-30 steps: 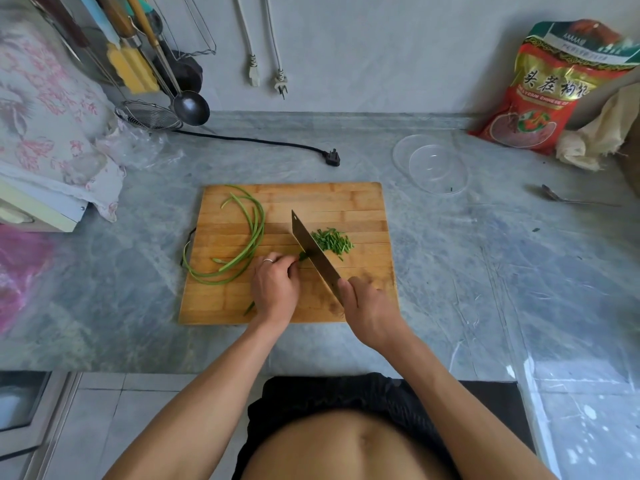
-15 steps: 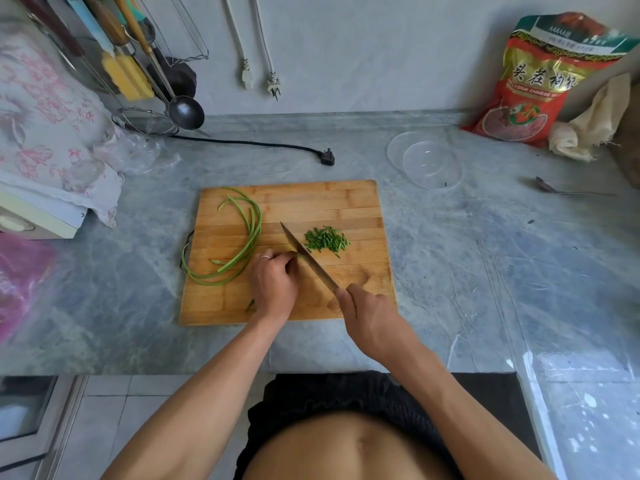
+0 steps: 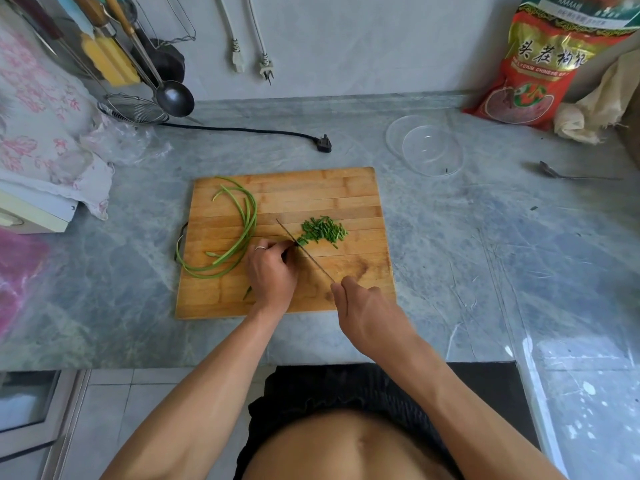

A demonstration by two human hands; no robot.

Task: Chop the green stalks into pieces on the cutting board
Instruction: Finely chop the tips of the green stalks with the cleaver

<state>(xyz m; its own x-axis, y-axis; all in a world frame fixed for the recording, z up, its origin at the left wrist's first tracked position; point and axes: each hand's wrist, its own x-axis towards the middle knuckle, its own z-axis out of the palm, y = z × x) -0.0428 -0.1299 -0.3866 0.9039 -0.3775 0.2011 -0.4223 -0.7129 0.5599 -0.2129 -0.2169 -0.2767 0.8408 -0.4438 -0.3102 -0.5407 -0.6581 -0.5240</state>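
A wooden cutting board [image 3: 339, 188] lies on the grey marble counter. Long green stalks [image 3: 242, 230] curl over its left part. A small heap of chopped green pieces [image 3: 323, 230] sits right of centre. My left hand [image 3: 272, 271], a ring on one finger, curls over a bunch of stalks and pins them to the board; a stalk end shows below the hand. My right hand [image 3: 367, 311] grips the handle of a knife [image 3: 304, 251]. The blade stands edge-down on the stalks, right beside my left fingertips.
A clear glass bowl [image 3: 427, 148] stands behind the board to the right, a spoon [image 3: 568, 173] further right. A red food bag [image 3: 550, 60] and a cloth lean at the back right. A black plug and cord [image 3: 323, 143], a ladle and a strainer lie back left.
The knife blade has tipped from a raised slant down onto the stalks, and now shows only its thin edge. My left hand has stayed on the bunch.
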